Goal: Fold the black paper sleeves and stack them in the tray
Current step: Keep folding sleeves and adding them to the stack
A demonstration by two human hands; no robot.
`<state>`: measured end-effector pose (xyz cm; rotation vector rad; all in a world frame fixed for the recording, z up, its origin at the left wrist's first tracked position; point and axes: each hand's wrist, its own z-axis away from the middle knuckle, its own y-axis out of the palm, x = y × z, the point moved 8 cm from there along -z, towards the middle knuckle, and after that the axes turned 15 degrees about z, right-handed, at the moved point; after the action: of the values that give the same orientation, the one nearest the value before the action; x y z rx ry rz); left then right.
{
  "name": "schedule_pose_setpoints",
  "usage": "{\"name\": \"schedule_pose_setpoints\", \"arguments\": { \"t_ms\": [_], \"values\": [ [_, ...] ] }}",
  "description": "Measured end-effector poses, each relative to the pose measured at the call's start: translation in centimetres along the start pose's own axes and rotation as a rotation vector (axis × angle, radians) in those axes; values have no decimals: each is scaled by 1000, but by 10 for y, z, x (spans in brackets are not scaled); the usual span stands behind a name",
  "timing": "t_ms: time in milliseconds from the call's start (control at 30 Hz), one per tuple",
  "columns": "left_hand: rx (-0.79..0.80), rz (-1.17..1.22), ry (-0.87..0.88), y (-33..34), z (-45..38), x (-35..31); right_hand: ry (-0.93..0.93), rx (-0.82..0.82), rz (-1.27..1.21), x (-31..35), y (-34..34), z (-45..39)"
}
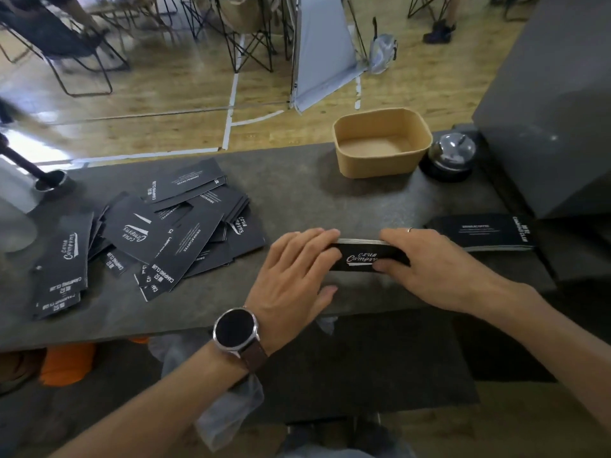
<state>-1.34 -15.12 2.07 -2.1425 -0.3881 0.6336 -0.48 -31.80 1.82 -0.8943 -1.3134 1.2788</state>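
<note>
In the centre of the frame, both hands hold one small bundle of black paper sleeves (358, 257) standing on its long edge on the grey counter (330, 200). The left hand (294, 276) lies at the left end of the bundle, its fingers stretched along the top edge and the thumb lower, near the counter. The right hand (426, 262) is at the right end, with fingers curled over the top edge and the thumb pressing the printed front face, so it pinches the bundle. A dark watch (235, 332) sits on the left wrist, and a thin ring (410, 229) on a finger of the right hand.

At the left of the frame many loose sleeves (155, 233) lie flat in a disordered heap. At the right, just beside the right hand, a neat pile of sleeves (489, 234) lies on the counter. The brown paper tray (380, 166) stands in the upper right part, at the far edge of the counter; its bottom is bare. Just to the right of it is a metal bell (451, 153) on a black base.
</note>
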Motion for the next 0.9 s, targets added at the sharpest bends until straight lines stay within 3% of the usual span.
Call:
{"name": "schedule_pose_setpoints", "arguments": {
  "t_ms": [200, 367, 433, 533, 667, 767, 900],
  "values": [
    [-13, -112, 179, 17, -33, -40, 39, 7, -83, -12, -14, 21],
    [-51, -17, 217, 16, -54, -51, 89, -46, -166, -16, -32, 36],
    [-35, 131, 144, 15, -59, -41, 105, -63, -294, -17, -42, 45],
    [-65, 569, -146, 8, -65, -11, 140, -69, -468, -25, -54, 61],
    [-96, 1039, -278, 5, -70, -2, 42, -142, -210, -22, -58, 65],
    [-73, 1185, -278, 7, -72, -12, -25, -153, -123, -17, -50, 56],
    [-51, 1227, -248, 8, -72, -23, -74, -186, -191, -16, -50, 48]
  ]
}}
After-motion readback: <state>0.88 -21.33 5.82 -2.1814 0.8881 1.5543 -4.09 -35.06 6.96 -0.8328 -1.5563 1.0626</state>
